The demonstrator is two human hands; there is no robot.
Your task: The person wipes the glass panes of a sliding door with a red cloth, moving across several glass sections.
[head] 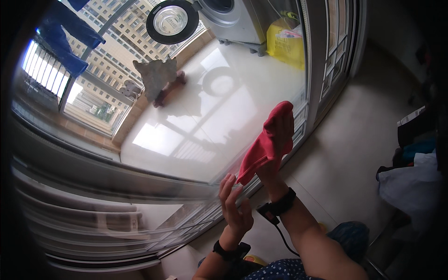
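Observation:
A red cloth (269,140) covers most of my right hand (268,172), leaving the wrist side bare. The covered fingers point up along a glass sliding door (231,129), close to its right edge; whether the cloth presses on the pane cannot be made out. To the lower left, my left hand (235,206) is empty, with its fingers apart and raised near the same glass. Its fingertips are near the cloth's lower corner. A black strap with a small device circles each wrist.
Through the glass I see a front-loading washing machine (238,21) with its round door (171,21) swung out, a yellow plastic bag (285,45) and a grey rock (157,78) on a reddish-brown stand. Blue trousers (66,38) hang at upper left. Clothes (409,189) are piled at right.

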